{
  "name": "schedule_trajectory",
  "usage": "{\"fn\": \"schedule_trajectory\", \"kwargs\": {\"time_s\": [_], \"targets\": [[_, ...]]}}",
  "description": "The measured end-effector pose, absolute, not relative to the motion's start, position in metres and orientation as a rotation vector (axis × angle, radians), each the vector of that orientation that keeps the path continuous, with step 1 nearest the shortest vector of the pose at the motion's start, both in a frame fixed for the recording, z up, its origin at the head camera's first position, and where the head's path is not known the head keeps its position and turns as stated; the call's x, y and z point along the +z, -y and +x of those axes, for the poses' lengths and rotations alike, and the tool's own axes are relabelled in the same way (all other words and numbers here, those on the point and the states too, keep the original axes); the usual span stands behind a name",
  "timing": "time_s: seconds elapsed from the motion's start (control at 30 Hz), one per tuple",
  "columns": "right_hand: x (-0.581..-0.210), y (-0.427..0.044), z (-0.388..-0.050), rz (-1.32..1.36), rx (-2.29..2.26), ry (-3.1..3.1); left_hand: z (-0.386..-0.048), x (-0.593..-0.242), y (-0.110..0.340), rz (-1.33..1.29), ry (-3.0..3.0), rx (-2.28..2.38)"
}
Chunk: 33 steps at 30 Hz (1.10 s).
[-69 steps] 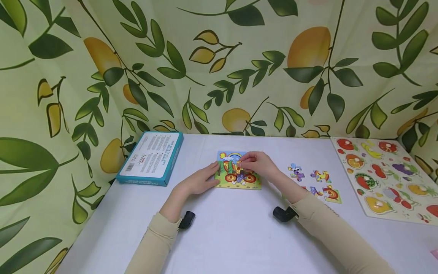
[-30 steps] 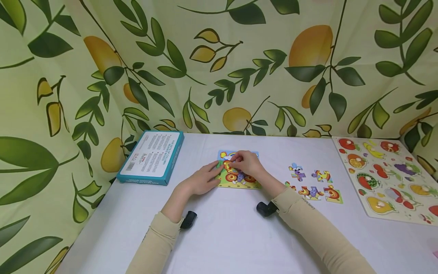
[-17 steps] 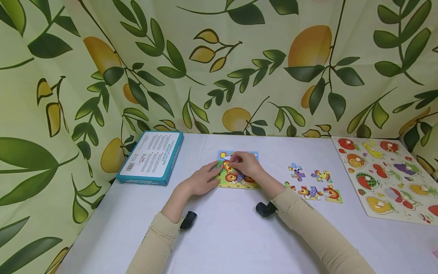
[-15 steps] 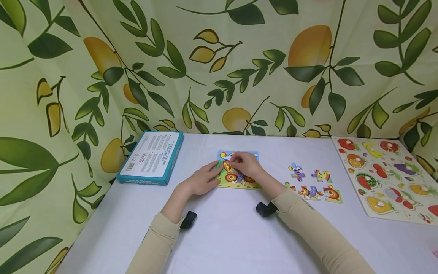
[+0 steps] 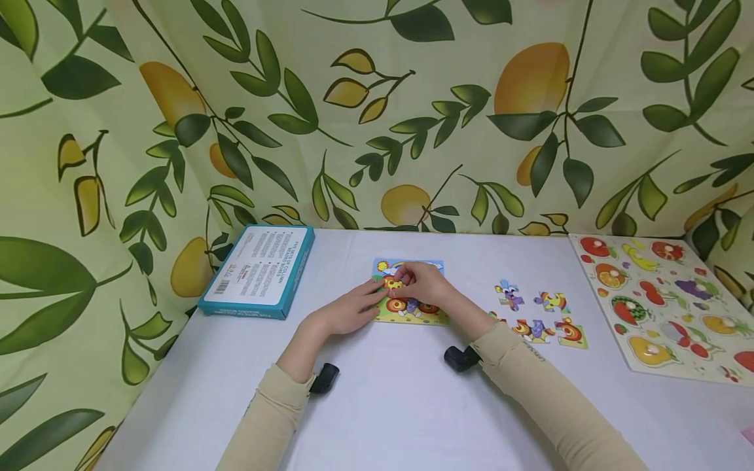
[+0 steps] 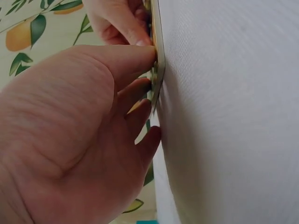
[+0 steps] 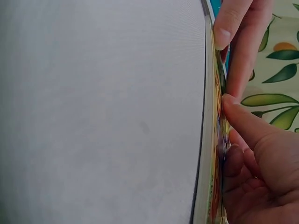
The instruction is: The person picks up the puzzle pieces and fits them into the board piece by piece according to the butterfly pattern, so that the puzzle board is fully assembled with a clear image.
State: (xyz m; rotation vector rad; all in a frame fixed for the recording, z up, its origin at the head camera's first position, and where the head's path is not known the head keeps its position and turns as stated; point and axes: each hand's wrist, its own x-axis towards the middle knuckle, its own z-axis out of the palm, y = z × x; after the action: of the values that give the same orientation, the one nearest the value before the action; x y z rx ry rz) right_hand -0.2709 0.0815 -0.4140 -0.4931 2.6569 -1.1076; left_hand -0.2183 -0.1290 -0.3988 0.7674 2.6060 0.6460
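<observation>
A square cartoon jigsaw puzzle (image 5: 412, 318) lies on the white tabletop in the head view. My left hand (image 5: 349, 310) rests against its left side, fingers extended. The left wrist view shows that thumb touching the board's edge (image 6: 160, 56). Over the puzzle's middle, my right hand (image 5: 427, 284) has thumb and fingertips on a yellow, spotted puzzle piece (image 5: 392, 284), pinching it at board level. In the right wrist view the right thumb (image 7: 243, 119) touches the puzzle's face, its other fingers bent. The right hand covers part of the picture.
Several loose puzzle pieces (image 5: 534, 330) lie to the right, partly behind the right forearm. A fruit picture board (image 5: 624, 353) sits at far right. The blue-edged box (image 5: 253, 275) is at back left. A patterned curtain (image 5: 377, 131) closes off the back.
My right hand has shifted left across the puzzle with the yellow piece, where a gap showed earlier. Just now its fingertips have parted slightly around the piece. The left hand stays nearly still.
</observation>
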Motion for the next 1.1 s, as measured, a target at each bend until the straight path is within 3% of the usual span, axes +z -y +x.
{"fn": "schedule_trajectory", "kwargs": {"time_s": [0.63,0.8,1.1], "targets": [[-0.408,-0.100,-0.267,-0.605,-1.147,-2.602,-0.220,-0.397,0.116,0.743,-2.771,0.488],[-0.396,-0.137,-0.261,-0.516,-1.166,-2.683,-0.219,-0.397,0.116,0.713,-2.770,0.500],[-0.385,-0.237,-0.242,-0.292,-0.804,-2.841,-0.218,-0.397,0.114,0.724,-2.777,0.546]]}}
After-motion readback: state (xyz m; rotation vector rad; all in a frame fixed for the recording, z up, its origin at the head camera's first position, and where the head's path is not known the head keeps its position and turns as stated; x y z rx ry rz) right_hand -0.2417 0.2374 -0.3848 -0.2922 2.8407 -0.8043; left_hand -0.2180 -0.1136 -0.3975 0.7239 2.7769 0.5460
